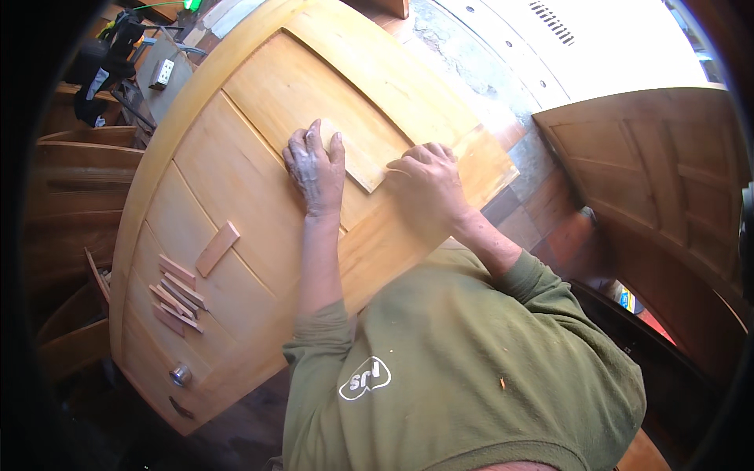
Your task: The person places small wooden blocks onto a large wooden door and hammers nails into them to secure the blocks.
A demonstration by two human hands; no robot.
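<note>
A large light wooden door [236, 188] with recessed panels lies flat in front of me. My left hand [316, 166] rests palm down on the raised panel, fingers together, dusty. My right hand [428, 182] presses on the door's frame next to the panel's corner [369, 182], fingers curled at the edge. Neither hand holds anything loose. Several small wooden strips [179, 294] lie on the door's left part, with one longer strip [217, 248] beside them. A round metal knob [181, 374] sits near the door's lower left end.
A second panelled wooden door [667, 180] stands at the right. Wooden frames [75, 165] are stacked at the left. A grey box with a white socket [162, 73] and dark tools [106, 63] lie at the top left. Tiled floor [542, 212] shows between the doors.
</note>
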